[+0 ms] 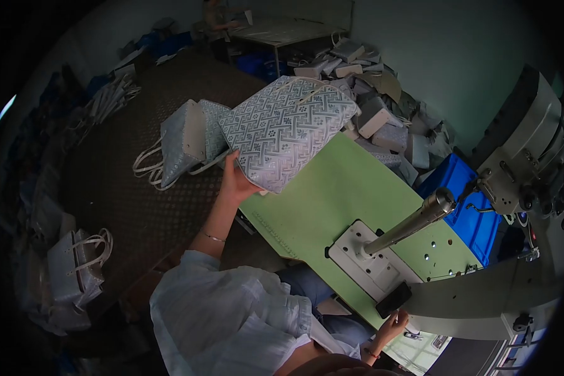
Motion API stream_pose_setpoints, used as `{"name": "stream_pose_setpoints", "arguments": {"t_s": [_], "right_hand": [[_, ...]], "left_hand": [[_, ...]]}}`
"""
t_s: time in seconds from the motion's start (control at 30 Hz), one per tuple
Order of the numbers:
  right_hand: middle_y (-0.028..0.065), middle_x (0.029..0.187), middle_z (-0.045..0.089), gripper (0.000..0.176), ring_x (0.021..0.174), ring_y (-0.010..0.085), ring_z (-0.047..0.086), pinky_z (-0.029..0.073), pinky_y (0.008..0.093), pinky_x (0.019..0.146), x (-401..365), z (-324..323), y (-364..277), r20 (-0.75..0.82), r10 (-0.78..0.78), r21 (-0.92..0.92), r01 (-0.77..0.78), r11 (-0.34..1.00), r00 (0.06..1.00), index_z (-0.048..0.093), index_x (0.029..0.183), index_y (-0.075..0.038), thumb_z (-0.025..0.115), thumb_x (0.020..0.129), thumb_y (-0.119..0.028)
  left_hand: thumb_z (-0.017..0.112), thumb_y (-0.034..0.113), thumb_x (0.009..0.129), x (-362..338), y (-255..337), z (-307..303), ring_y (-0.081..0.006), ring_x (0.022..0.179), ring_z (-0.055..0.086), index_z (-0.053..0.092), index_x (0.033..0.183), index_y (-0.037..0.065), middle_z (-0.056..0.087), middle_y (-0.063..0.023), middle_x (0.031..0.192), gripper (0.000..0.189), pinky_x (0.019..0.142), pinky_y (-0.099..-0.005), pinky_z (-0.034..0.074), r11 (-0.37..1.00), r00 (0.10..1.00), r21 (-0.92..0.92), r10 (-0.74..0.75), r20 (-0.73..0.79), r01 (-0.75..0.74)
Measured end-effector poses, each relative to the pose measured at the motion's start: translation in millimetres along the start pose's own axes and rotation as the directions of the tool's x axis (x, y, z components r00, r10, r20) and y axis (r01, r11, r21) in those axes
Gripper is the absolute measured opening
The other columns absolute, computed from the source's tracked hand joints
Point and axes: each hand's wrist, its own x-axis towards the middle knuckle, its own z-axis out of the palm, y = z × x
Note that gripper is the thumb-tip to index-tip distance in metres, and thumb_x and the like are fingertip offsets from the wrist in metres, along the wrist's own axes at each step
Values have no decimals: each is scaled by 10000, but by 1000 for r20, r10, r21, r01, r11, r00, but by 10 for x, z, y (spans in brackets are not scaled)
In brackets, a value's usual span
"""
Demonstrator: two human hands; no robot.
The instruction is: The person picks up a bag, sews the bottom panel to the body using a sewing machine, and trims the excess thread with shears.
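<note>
My left hand (pixel 237 183) is closed on the lower left corner of a patterned handbag (pixel 291 128), thumb on the near face. The handbag is pale grey-white with a darker woven and floral print, and it is held tilted over the far left end of the green worktable (pixel 344 182). Low in the view, my right hand (pixel 391 330) has its fingers curled together beside the machine bed, just below a black block (pixel 393 301). What those fingers hold, if anything, is too small to make out.
A metal post (pixel 410 222) rises from a white plate on the worktable, with the sewing machine head (pixel 514 182) at right. A blue crate (pixel 457 207) stands behind. Handbags (pixel 185 141) lie left; more are piled (pixel 382 119) beyond. Another person (pixel 216 28) stands by a far table.
</note>
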Motion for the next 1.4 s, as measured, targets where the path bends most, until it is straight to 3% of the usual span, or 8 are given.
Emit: {"name": "stream_pose_setpoints", "arguments": {"t_s": [0.23, 0.3, 0.6, 0.87, 1.0, 1.1, 1.2, 1.4], "right_hand": [[108, 1092, 539, 231, 962, 196, 564, 491, 299, 788, 63, 262, -332, 110, -57, 3, 57, 998, 992, 569, 1126, 35, 572, 930, -88], [129, 998, 574, 212, 899, 201, 588, 495, 278, 717, 102, 325, -370, 119, -333, -126, 347, 929, 935, 596, 1100, 21, 575, 920, -90], [133, 1023, 619, 198, 891, 207, 624, 524, 303, 717, 59, 835, -1574, 337, -305, 139, 273, 952, 891, 601, 1090, 18, 580, 906, -50], [175, 1215, 566, 324, 1094, 309, 565, 478, 383, 892, 43, 1105, -2711, 489, -534, 245, 480, 843, 689, 554, 1184, 8, 608, 870, -53], [199, 1295, 510, 387, 1189, 299, 497, 410, 412, 982, 63, 1453, -2919, 342, -635, 249, 585, 772, 693, 476, 1258, 29, 579, 917, -122], [203, 1363, 456, 482, 1266, 268, 432, 336, 423, 1051, 167, 1768, -2610, 358, -464, 418, 306, 856, 810, 399, 1328, 49, 511, 980, -265], [102, 1215, 490, 531, 1090, 185, 482, 386, 310, 968, 176, 1745, -2389, 601, 16, 429, -339, 837, 799, 435, 1259, 37, 440, 1002, -428], [63, 1024, 600, 493, 913, 158, 565, 453, 287, 812, 136, 1615, -2175, 640, 124, 416, -477, 774, 758, 536, 1213, -16, 446, 993, -448]], "left_hand": [[515, 530, 852, -54, -11, 9, -327, 1272, 459, 407, 1408, 95, 474, -110, 1401, 714, 1028, -540, 369, 997, 991, -71, 18, 136, -9], [513, 529, 855, -75, -13, 37, -325, 1264, 468, 408, 1407, 91, 480, -111, 1395, 714, 1027, -532, 376, 998, 987, -67, 23, 159, -13], [514, 499, 858, -100, -62, 1, -328, 1235, 492, 427, 1389, 75, 496, -123, 1373, 685, 1011, -517, 401, 997, 982, -81, -5, 186, 21], [772, 371, 616, -321, 27, -266, -304, 1342, 358, 200, 1489, 23, 376, -147, 1448, 1100, 1110, -437, 270, 713, 902, 554, 303, 308, -429], [848, 342, 492, -762, 342, 30, -276, 1383, 284, 138, 1498, -8, 289, -182, 1491, 1281, 1133, -410, 190, 569, 878, 680, 188, 440, -462], [850, 360, 497, -1029, 461, 78, -276, 1375, 296, 170, 1488, -24, 296, -182, 1486, 1261, 1130, -393, 201, 506, 881, 776, -66, 469, -376], [856, 393, 499, -1035, 566, 105, -279, 1379, 294, 176, 1483, -34, 271, -190, 1499, 1270, 1126, -376, 211, 386, 841, 828, -197, 504, -406], [868, 410, 524, -731, -8, 259, -294, 1409, 222, 75, 1495, -37, 191, -208, 1530, 1331, 1138, -394, 175, 369, 837, 827, -190, 513, -424]]}}
